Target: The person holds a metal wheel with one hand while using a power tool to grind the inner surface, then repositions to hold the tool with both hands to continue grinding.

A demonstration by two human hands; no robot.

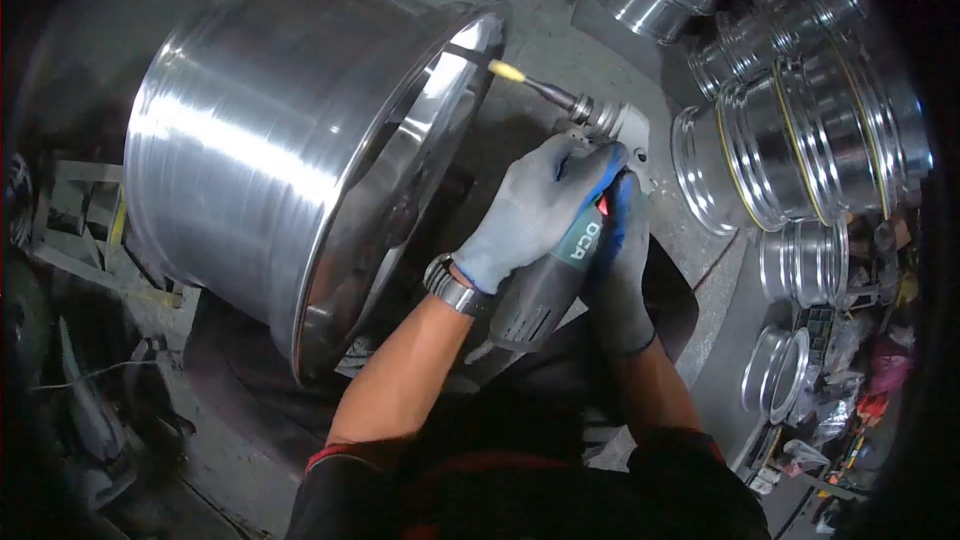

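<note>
One large wheel rim (260, 150) of polished metal fills the left half of the view. It lies on its side on the grey floor (560, 50), with its open mouth turned to the right and bright streaks along its barrel. Left of it, in shadow, lies some metal scrap (90, 240), too dark to make out.

At the upper lip of the rim's mouth, the yellow tip (507, 71) of a grinder (545, 290) meets the edge. From that tip a thin shaft runs down and to the right into a silver collar, then into the grey and green body of the tool, which slants down toward the person.

The left hand (530, 210), in a grey glove, lies over the top of the grinder just behind the collar. Its fingers are pressed together and wrapped round the tool. A wristwatch (452, 285) sits at that wrist, above a bare forearm.

Just right of it, the right hand (618, 260), in a grey glove with blue fingertips, grips the body from the far side. Its fingers are curled shut round the tool and touch the left hand.

Further right, well apart from the hands, stacked rims (800, 130) stand in rows, with smaller rims (800, 260) below them. Beyond these, at the right edge, is mixed clutter (860, 380).
</note>
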